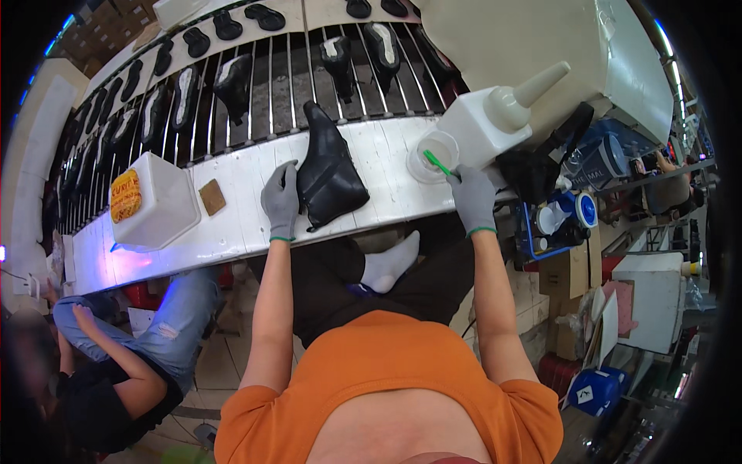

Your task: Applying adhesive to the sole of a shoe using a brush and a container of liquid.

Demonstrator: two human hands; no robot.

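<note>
A black ankle boot [328,174] lies on its side on the white bench ledge in front of me, its toe pointing away. My left hand [280,201], in a grey glove, rests against the boot's left side with thumb and fingers apart, not gripped round it. In my right hand [473,197], also gloved, a slim green-handled brush [437,162] is pinched between the fingers. Its lower end dips into a clear plastic cup [421,172]; the tip is too small to make out. Just behind the cup stands a white squeeze bottle [483,124] with a long nozzle.
Beyond the ledge runs a metal bar rack [270,93] bearing several black shoe pieces. A white container [158,205] and a brown square pad [212,197] are on the left. A blue basket [553,224] hangs at the right. Another person [116,371] sits at the lower left.
</note>
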